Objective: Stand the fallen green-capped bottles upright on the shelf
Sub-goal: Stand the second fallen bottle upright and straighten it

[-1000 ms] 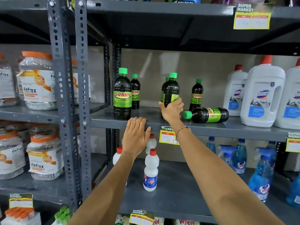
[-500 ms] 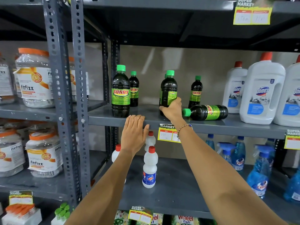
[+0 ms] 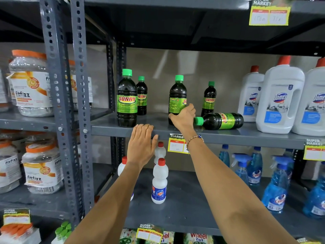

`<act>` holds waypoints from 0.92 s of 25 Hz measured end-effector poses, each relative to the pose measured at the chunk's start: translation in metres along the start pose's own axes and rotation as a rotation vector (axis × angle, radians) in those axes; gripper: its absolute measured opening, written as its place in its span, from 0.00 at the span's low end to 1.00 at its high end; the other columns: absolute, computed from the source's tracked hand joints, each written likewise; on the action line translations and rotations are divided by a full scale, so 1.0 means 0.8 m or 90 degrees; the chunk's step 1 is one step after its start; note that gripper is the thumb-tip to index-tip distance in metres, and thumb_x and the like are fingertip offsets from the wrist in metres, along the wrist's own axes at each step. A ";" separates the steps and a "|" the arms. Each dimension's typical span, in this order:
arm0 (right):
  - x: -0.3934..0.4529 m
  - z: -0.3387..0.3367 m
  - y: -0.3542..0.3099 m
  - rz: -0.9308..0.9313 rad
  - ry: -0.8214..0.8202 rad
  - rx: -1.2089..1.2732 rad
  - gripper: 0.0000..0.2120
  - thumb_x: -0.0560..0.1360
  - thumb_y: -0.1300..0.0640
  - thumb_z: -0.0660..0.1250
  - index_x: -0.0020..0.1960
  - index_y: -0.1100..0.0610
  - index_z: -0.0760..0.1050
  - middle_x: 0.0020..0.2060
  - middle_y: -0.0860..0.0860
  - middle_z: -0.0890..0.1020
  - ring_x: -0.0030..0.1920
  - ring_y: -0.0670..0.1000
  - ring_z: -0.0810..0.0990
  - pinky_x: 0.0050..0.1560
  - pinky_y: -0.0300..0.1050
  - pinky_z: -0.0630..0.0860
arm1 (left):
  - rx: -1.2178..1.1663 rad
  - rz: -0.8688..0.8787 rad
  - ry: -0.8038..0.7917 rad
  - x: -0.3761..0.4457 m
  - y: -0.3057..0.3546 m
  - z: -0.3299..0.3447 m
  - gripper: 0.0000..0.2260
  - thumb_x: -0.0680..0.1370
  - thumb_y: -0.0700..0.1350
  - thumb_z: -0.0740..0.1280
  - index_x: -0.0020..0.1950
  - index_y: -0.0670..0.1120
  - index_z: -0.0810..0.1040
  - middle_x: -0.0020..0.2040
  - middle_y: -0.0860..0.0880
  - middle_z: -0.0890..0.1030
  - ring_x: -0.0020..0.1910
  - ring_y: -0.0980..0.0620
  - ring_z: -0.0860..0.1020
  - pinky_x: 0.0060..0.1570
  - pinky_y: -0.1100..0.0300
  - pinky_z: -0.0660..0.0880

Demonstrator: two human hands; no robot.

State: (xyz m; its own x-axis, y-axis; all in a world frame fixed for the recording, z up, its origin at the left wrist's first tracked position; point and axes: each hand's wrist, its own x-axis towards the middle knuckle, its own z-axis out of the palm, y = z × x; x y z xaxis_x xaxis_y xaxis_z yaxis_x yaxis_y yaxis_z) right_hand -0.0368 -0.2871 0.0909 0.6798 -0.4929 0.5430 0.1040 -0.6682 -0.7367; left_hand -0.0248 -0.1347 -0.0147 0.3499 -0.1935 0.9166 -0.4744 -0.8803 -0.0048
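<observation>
Right hand (image 3: 182,117) wraps the upright bottle's (image 3: 177,97) base, apparently gripping. Fallen bottle (image 3: 220,121) lies just beside. Left hand (image 3: 141,145), flat and empty, rests on the shelf (image 3: 246,135) edge.

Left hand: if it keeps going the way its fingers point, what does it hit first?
The left hand lies flat at the shelf's front edge, fingers pointing up and back. Likely first contact is the nearest upright green-capped bottle, just beyond the fingertips and slightly left; depth is unclear.

Four upright bottles (image 3: 127,99) are positioned at frame centre on the middle shelf (image 3: 246,133). A fallen bottle (image 3: 220,121) is located to their right, just left of the jugs (image 3: 279,99) at the right edge.
</observation>
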 end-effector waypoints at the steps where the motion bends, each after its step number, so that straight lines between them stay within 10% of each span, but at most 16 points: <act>1: -0.002 -0.001 -0.001 0.010 -0.014 0.025 0.39 0.68 0.56 0.73 0.70 0.67 0.56 0.66 0.62 0.66 0.68 0.61 0.66 0.68 0.52 0.65 | -0.001 0.000 -0.001 0.000 0.000 0.000 0.20 0.81 0.53 0.53 0.60 0.41 0.74 0.57 0.43 0.79 0.58 0.43 0.76 0.69 0.54 0.58; 23: -0.006 -0.003 0.000 0.012 -0.052 -0.037 0.33 0.69 0.57 0.74 0.65 0.65 0.60 0.64 0.62 0.70 0.65 0.61 0.72 0.63 0.52 0.71 | -0.013 -0.006 -0.002 -0.002 0.002 -0.001 0.19 0.80 0.53 0.54 0.61 0.41 0.74 0.58 0.44 0.79 0.59 0.44 0.76 0.70 0.54 0.58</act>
State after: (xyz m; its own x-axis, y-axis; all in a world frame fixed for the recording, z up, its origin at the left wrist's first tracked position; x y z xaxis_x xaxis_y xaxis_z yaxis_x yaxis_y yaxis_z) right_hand -0.0416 -0.2858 0.0895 0.7380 -0.4611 0.4927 0.0499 -0.6909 -0.7212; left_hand -0.0264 -0.1356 -0.0158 0.3573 -0.1860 0.9153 -0.4869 -0.8734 0.0126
